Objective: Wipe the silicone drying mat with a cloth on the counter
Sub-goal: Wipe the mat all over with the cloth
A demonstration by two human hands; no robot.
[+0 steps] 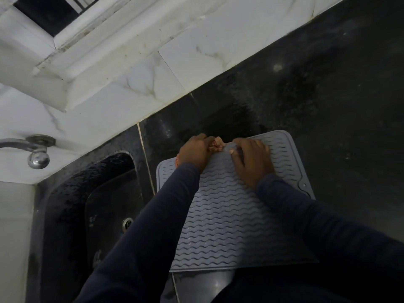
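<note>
Silicone drying mat (229, 215) lies on the dark desk (328, 95) beside the sink (105, 204). At its far edge, fingers of the left hand (194, 152) clench a pinkish cloth (216, 144). Fingers of the right hand (253, 160) rest spread on the mat.

Dark sink (63, 206), chrome tap (37, 150), white wall tiles (153, 68), perhaps a window (46, 16)
</note>
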